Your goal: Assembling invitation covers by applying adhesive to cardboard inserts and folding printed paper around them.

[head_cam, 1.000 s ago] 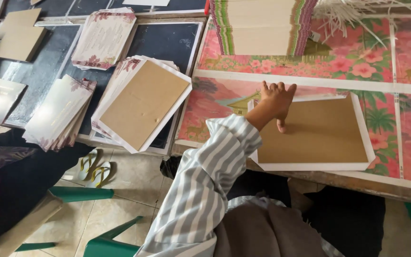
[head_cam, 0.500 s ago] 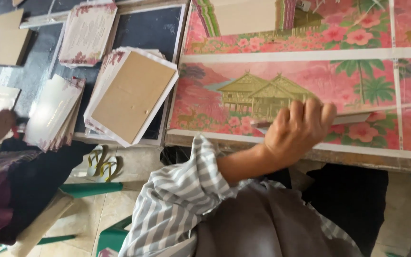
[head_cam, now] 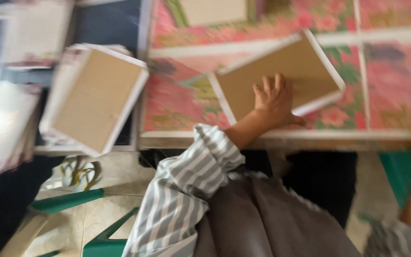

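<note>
Brown cardboard-backed boards with white edges: one stack (head_cam: 93, 97) left, one tilted board (head_cam: 305, 66) on the pink floral sheet (head_cam: 177, 102). Left hand (head_cam: 274, 102) lies flat and open on that board, grasping nothing; earlier the board was lifted edgewise. Right hand's grip can't be told.

Head view, blurred. The left hand (head_cam: 276, 102) lies flat, fingers spread, on a brown board with a white border (head_cam: 281, 74), which sits tilted on the desk (head_cam: 272, 141). The desk is covered with pink floral sheets (head_cam: 177, 102). A striped sleeve (head_cam: 186, 190) covers the left arm. The right forearm shows at the right edge; its hand cannot be made out. A stack of similar boards (head_cam: 93, 97) lies well apart on the left. Sandals (head_cam: 78, 173) rest on the floor below.
</note>
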